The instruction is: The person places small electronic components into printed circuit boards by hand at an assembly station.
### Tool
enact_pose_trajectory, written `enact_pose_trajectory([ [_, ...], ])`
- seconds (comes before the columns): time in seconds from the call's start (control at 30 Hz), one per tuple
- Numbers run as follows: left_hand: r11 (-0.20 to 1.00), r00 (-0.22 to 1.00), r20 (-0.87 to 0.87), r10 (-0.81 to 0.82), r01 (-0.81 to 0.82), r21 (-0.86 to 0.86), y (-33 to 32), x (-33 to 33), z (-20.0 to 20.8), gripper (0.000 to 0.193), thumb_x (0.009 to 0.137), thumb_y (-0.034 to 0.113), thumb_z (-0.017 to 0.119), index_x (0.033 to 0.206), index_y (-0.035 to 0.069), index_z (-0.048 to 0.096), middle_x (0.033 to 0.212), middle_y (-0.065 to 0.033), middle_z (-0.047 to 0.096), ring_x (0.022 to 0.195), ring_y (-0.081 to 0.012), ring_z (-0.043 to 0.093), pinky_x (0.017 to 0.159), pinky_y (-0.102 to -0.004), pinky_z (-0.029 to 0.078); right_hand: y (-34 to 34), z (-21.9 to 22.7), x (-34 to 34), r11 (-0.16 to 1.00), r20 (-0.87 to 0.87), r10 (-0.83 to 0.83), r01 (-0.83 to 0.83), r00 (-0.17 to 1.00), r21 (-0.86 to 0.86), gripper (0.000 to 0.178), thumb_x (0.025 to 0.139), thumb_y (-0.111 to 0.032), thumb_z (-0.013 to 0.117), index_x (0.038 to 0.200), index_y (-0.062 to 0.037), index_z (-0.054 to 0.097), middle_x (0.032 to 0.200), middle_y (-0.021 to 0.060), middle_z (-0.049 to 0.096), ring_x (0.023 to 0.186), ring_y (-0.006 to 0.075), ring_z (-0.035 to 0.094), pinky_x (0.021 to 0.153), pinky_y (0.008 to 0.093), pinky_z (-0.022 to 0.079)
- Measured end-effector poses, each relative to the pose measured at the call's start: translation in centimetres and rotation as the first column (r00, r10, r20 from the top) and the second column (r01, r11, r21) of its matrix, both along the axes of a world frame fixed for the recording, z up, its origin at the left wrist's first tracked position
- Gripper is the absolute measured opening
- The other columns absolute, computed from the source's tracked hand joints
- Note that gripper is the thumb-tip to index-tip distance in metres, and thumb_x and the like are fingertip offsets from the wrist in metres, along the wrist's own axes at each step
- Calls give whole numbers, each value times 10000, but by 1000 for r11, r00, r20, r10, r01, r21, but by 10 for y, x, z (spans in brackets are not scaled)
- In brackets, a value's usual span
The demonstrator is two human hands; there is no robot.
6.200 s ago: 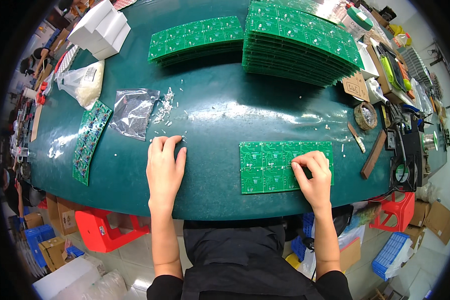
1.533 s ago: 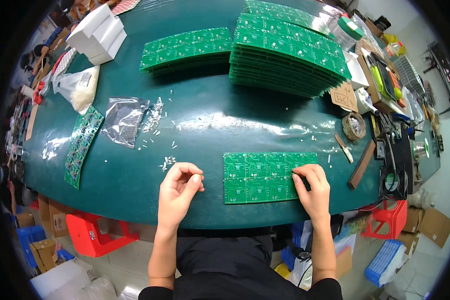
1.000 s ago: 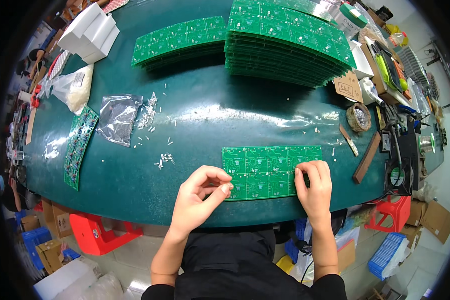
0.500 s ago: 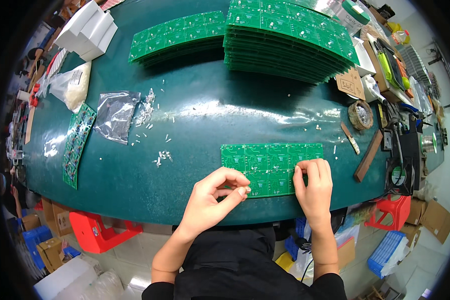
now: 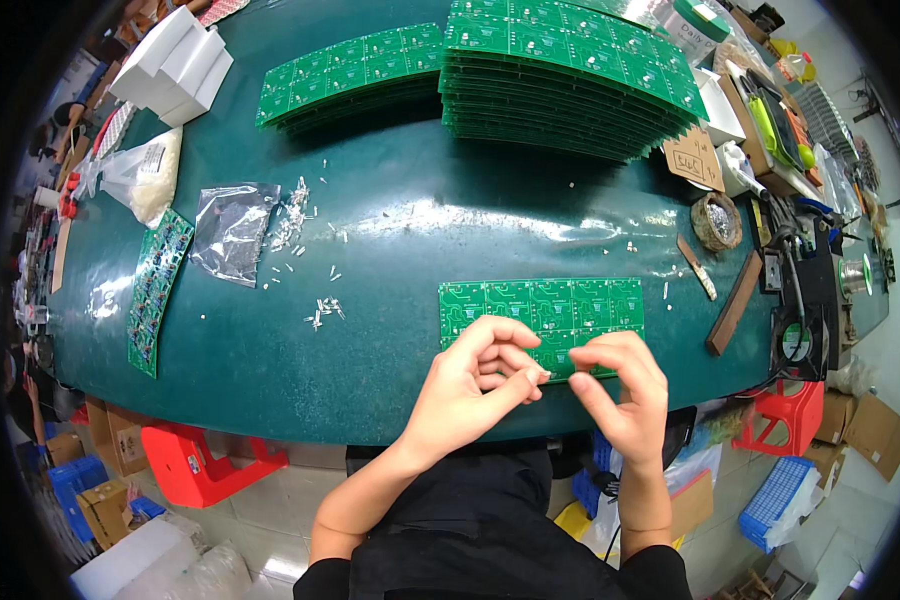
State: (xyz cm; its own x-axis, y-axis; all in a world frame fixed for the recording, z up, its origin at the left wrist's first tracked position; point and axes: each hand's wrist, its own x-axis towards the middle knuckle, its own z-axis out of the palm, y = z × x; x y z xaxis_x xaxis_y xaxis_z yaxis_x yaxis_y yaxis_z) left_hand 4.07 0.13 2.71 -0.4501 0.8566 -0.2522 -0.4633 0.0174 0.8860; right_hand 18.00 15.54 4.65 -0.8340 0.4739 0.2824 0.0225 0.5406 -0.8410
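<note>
A green circuit board panel (image 5: 515, 300) lies flat near the table's front edge, partly covered by my hands. My left hand (image 5: 478, 385) is over its lower left part, thumb and fingers pinched on small whitish parts (image 5: 543, 376) whose exact kind is too small to make out. Close by on the right, my right hand (image 5: 625, 392) hovers over the lower right of the panel. Its thumb and forefinger are apart, with nothing visible between them.
Behind stand a tall stack of green panels (image 5: 570, 95) and a lower stack (image 5: 355, 70). Small white parts (image 5: 290, 220) lie loose beside a clear plastic bag (image 5: 232, 235). A populated board (image 5: 157, 290) lies at left. On the right are a brown bar (image 5: 735, 303) and a tape roll (image 5: 717, 222).
My left hand has moved right across the panel with the whitish parts. My right hand has come slightly left and down, its thumb and forefinger now spread apart.
</note>
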Motion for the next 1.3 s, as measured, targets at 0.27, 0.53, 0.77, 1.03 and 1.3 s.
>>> enact_pose_trajectory([
  [0.27,997,998,-9,-55,56,56,13,12,-2,289,961,36,656,1225,-1,544,999,-98,703,886,-143,710,800,-267,574,-1,-12,6,990,-40,5,-11,999,-141,122,809,19,762,913,-2,702,890,102,675,836,210,652,737,311,526],
  [0.53,976,579,-807,116,-218,-16,-25,-15,6,107,898,-26,667,999,0,691,956,-111,693,842,-203,677,747,-306,556,68,-46,25,948,89,-313,306,946,90,79,837,21,716,903,9,676,876,72,647,753,155,618,703,269,503],
  [0.77,914,439,-888,133,-401,-61,-60,-27,-13,152,867,-49,673,1010,2,686,968,-110,673,795,-201,632,676,-295,523,69,-51,26,954,84,-281,268,956,137,82,815,19,730,875,1,678,858,74,645,758,177,618,693,292,509],
  [1.03,929,428,-902,55,-353,-111,-56,-23,-15,175,854,-33,688,1026,-7,669,976,-102,663,779,-193,615,705,-292,504,67,-51,23,946,67,-281,265,957,186,89,798,27,730,861,-12,680,833,75,643,773,199,610,684,309,507],
  [1.3,939,313,-949,-48,-311,-150,-50,-20,-23,240,811,86,750,1040,50,687,1013,-93,658,929,-290,621,809,-395,503,64,-45,19,919,63,-241,207,968,336,121,779,40,734,868,-11,670,843,86,627,810,242,614,697,347,508],
])
